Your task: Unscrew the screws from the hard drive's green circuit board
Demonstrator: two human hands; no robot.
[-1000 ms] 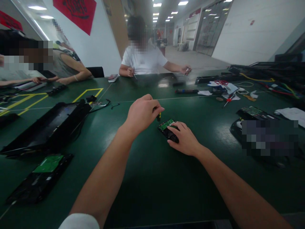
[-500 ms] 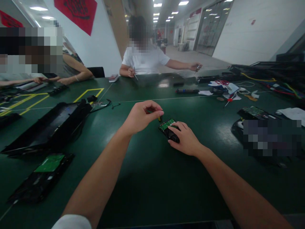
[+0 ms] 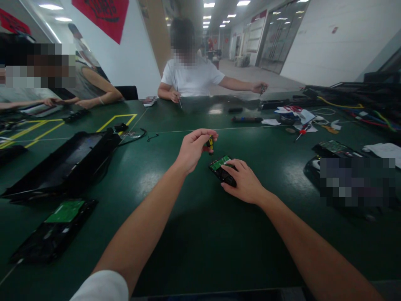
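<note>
My left hand point(image 3: 196, 149) is raised just above the table, with thumb and fingers pinching a short yellow-and-black tool point(image 3: 211, 144) that looks like a stubby screwdriver. Below and to the right of it lies a small black device with a green circuit board point(image 3: 224, 163). My right hand point(image 3: 243, 180) grips this device at its near right side, fingers curled over the black part and thumb at the edge. The tool is apart from the board. The device's right end is hidden under my right hand.
At left lie a long black housing point(image 3: 67, 161) and a larger black panel with a green board point(image 3: 64, 213). More boards point(image 3: 333, 147), wires and scraps lie at right. Across the table a person in a white shirt point(image 3: 191, 77) holds thin tools; another person sits at far left.
My left hand has lifted and turned a little to the right, so the yellow-and-black tool shows more and stands farther above the board. My right hand and the device have stayed put.
</note>
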